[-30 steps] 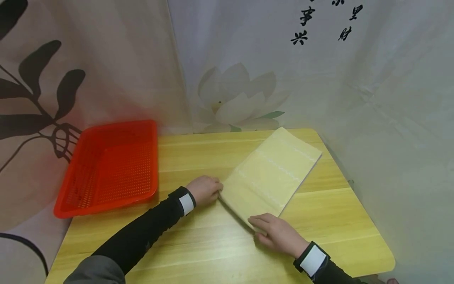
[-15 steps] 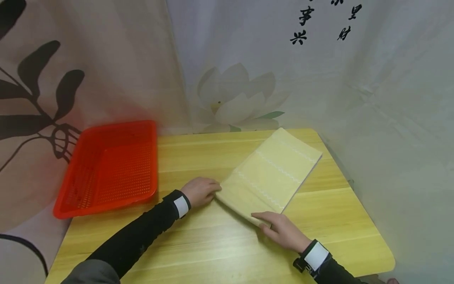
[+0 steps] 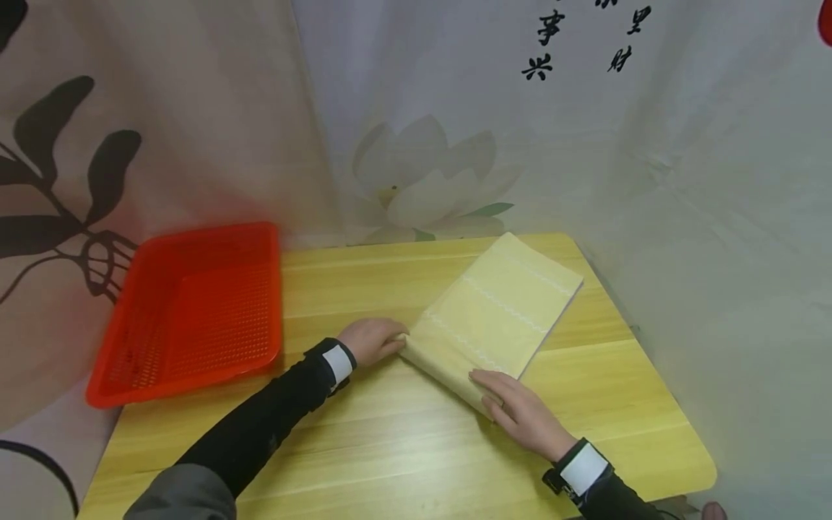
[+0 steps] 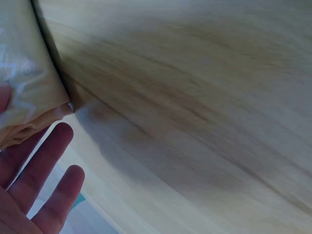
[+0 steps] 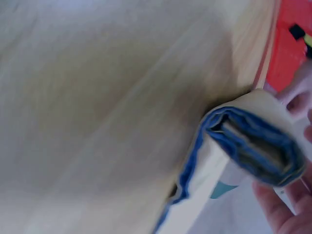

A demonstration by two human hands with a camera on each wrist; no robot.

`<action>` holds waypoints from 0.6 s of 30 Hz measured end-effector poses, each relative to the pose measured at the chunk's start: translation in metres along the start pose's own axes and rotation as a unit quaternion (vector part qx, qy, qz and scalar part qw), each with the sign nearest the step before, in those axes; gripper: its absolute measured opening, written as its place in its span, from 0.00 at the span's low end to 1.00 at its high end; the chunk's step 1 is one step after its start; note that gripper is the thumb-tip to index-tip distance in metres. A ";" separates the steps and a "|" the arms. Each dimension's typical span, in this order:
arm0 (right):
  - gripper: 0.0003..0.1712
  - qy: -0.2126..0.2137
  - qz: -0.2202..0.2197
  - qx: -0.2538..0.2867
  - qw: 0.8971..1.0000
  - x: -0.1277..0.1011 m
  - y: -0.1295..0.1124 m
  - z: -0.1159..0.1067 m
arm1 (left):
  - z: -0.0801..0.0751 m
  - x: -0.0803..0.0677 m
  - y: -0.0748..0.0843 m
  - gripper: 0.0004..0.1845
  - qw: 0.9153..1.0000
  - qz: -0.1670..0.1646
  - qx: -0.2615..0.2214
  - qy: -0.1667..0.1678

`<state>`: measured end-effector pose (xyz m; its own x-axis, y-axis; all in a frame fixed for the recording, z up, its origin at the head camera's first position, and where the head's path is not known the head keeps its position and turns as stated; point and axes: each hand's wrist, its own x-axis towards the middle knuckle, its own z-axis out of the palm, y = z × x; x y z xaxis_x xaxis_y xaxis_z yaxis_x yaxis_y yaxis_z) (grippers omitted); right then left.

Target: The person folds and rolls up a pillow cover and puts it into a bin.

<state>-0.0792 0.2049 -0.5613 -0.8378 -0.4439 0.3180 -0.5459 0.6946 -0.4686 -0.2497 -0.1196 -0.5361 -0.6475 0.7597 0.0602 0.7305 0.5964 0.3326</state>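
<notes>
A pale yellow folded towel point(image 3: 497, 318) is being held at its near end, lying aslant on the right half of the table point(image 3: 364, 448), its far end reaching toward the back right corner. The near left corner of the towel is being pinched by the curled fingers of the left hand point(image 3: 372, 341). The near right corner is being gripped by the right hand point(image 3: 520, 413), fingers laid over the top. The near end is being rolled or doubled over: in the right wrist view, layered edges with blue trim are seen. White zigzag stitch lines are crossing its top. A red perforated basket point(image 3: 188, 318) is sitting at the table's left edge, well apart from the towel. Printed curtains point(image 3: 195, 108) are hanging close behind the table.
</notes>
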 end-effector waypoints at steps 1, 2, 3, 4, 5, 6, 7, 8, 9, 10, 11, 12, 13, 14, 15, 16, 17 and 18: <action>0.31 0.009 -0.030 -0.033 0.999 0.000 -0.001 -0.001 | 0.000 0.002 0.000 0.15 1.000 0.000 -0.001 0.003; 0.32 0.020 -0.060 -0.068 0.996 0.000 -0.002 -0.001 | 0.001 0.003 0.000 0.14 1.000 0.000 -0.002 0.006; 0.33 0.028 -0.088 -0.099 0.991 0.000 -0.003 -0.001 | 0.000 0.005 0.000 0.13 1.000 -0.001 -0.005 0.008; 0.33 0.033 -0.109 -0.121 0.986 0.001 -0.005 -0.001 | 0.001 0.007 0.000 0.12 1.000 -0.002 -0.006 0.011; 0.34 0.033 -0.121 -0.137 0.983 0.001 -0.006 -0.001 | 0.001 0.008 0.001 0.11 1.000 -0.004 -0.008 0.012; 0.34 0.032 -0.129 -0.148 0.980 0.000 -0.006 -0.001 | 0.001 0.010 0.001 0.09 1.000 -0.005 -0.008 0.015; 0.34 0.030 -0.133 -0.155 0.979 0.001 -0.007 0.000 | 0.001 0.010 0.002 0.08 1.000 -0.007 -0.010 0.016; 0.34 0.028 -0.132 -0.157 0.978 0.001 -0.007 0.000 | 0.001 0.011 0.002 0.08 1.000 -0.010 -0.012 0.018; 0.34 0.027 -0.129 -0.157 0.979 0.000 -0.006 0.001 | 0.001 0.011 0.003 0.08 1.000 -0.013 -0.014 0.016; 0.35 0.026 -0.125 -0.156 0.980 0.000 -0.005 0.001 | 0.002 0.011 0.003 0.09 1.000 -0.016 -0.013 0.019; 0.35 0.025 -0.121 -0.155 0.980 -0.001 -0.004 0.002 | 0.002 0.011 0.003 0.10 0.999 -0.021 -0.011 0.023; 0.35 0.023 -0.118 -0.155 0.981 -0.001 -0.003 0.002 | 0.003 0.010 0.003 0.13 0.999 -0.026 -0.011 0.026; 0.35 0.021 -0.115 -0.156 0.981 -0.001 -0.002 0.002 | 0.003 0.008 0.003 0.15 0.999 -0.030 -0.010 0.031; 0.35 0.019 -0.111 -0.156 0.981 -0.002 -0.001 0.002 | 0.004 0.007 0.004 0.18 0.999 -0.034 -0.005 0.038; 0.35 0.017 -0.108 -0.157 0.981 -0.002 0.000 0.002 | 0.005 0.005 0.004 0.20 0.998 -0.034 0.000 0.048; 0.34 0.015 -0.105 -0.158 0.982 -0.002 0.001 0.002 | 0.006 0.002 0.004 0.23 0.998 -0.033 0.007 0.058; 0.34 0.013 -0.102 -0.160 0.982 -0.002 0.002 0.001 | 0.007 -0.001 0.005 0.25 0.997 -0.029 0.015 0.067; 0.33 0.012 -0.098 -0.159 0.982 -0.002 0.003 0.001 | 0.008 -0.003 0.007 0.26 0.997 -0.021 0.023 0.077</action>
<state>-0.0788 0.2072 -0.5642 -0.7142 -0.5763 0.3973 -0.6621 0.7404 -0.1161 -0.2410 -0.1161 -0.5418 -0.7002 0.6875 0.1924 0.7096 0.6403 0.2941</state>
